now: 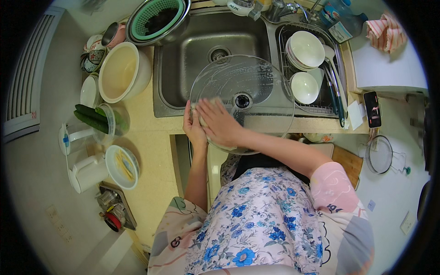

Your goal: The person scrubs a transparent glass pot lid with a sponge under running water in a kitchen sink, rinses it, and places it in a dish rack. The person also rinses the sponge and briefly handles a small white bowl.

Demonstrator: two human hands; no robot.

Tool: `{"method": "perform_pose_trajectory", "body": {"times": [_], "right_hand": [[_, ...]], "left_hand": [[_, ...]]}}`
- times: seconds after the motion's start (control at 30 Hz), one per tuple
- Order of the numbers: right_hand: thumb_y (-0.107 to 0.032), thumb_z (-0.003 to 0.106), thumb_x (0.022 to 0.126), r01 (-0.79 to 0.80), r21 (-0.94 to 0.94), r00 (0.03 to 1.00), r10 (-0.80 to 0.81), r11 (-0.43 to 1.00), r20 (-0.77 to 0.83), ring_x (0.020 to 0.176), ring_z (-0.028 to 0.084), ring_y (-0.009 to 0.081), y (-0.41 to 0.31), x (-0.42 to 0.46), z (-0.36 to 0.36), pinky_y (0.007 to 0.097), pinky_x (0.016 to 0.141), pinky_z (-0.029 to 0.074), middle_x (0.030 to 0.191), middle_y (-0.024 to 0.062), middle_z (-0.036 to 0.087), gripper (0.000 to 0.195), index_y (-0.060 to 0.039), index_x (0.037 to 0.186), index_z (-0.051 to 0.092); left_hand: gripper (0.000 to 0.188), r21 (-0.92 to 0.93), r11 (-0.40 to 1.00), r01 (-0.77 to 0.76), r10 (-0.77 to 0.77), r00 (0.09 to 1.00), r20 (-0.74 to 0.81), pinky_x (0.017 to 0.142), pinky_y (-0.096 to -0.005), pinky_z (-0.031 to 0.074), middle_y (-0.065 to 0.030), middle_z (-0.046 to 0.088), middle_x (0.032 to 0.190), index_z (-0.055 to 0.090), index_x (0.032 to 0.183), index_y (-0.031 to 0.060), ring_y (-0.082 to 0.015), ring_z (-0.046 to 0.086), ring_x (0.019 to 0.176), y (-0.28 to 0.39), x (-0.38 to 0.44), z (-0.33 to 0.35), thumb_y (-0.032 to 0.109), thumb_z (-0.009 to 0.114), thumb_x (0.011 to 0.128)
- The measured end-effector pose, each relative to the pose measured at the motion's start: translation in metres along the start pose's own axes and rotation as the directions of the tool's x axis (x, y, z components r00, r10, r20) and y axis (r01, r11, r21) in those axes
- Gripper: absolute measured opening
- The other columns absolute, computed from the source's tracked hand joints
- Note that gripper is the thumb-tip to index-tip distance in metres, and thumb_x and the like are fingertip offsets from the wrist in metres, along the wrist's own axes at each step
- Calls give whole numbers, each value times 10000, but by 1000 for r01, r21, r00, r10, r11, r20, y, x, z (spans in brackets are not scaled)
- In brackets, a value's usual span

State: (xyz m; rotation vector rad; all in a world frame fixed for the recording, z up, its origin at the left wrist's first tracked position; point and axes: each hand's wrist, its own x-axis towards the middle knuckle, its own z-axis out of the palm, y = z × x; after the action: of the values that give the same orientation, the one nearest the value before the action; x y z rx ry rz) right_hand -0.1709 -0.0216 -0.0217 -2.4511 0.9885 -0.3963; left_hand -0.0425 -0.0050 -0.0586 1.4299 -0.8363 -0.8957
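A large round glass lid (pixel 266 80) is tilted over the front of the sink, with white suds streaked across its surface. At its left edge, my left hand (pixel 195 129) grips the rim. My right hand (pixel 221 125) lies flat and slightly blurred against the glass, pressing a pale cloth (pixel 202 121) that is mostly hidden under the palm and fingers. Near the lid's centre is a dark round knob fitting (pixel 242 100).
Behind the lid lies the steel sink basin (pixel 192 44). A rack (pixel 285 74) at right holds white bowls (pixel 307 49) and utensils. On the left counter are a cream basin (pixel 118 72), cucumbers (pixel 91 118) and a bowl (pixel 111 165) of yellow strips. A phone (pixel 373 110) stands far right.
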Motion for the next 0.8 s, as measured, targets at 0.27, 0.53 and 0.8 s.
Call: {"method": "perform_pose_trajectory", "body": {"times": [0.27, 0.53, 0.8], "right_hand": [[-315, 428, 922, 8, -14, 982, -5, 1000, 190, 1412, 155, 325, 40, -81, -42, 492, 1138, 74, 1502, 214, 191, 634, -2, 1437, 231], [-331, 445, 907, -253, -265, 967, 238, 930, -88, 1404, 180, 327, 97, -77, -41, 528, 1127, 105, 1489, 213, 235, 660, 14, 1431, 239], [-339, 417, 930, -115, -85, 989, 105, 990, -107, 1401, 192, 317, 78, -51, -16, 526, 1127, 99, 1505, 172, 221, 608, -68, 1449, 250]], "left_hand": [[420, -235, 922, 308, -299, 951, 76, 531, -269, 552, -165, 618, 1134, 370, 1386, 70, -232, 679, 682, 48, -12, 10, 177, 439, 986], [473, -131, 958, 255, -233, 959, 163, 587, -363, 594, -184, 576, 1203, 308, 1413, 96, -310, 680, 691, 49, -7, 11, 218, 450, 978], [434, -49, 982, 181, -176, 981, 87, 491, -276, 553, -162, 617, 1140, 380, 1385, 108, -262, 669, 619, 53, -5, 7, 228, 465, 976]]}}
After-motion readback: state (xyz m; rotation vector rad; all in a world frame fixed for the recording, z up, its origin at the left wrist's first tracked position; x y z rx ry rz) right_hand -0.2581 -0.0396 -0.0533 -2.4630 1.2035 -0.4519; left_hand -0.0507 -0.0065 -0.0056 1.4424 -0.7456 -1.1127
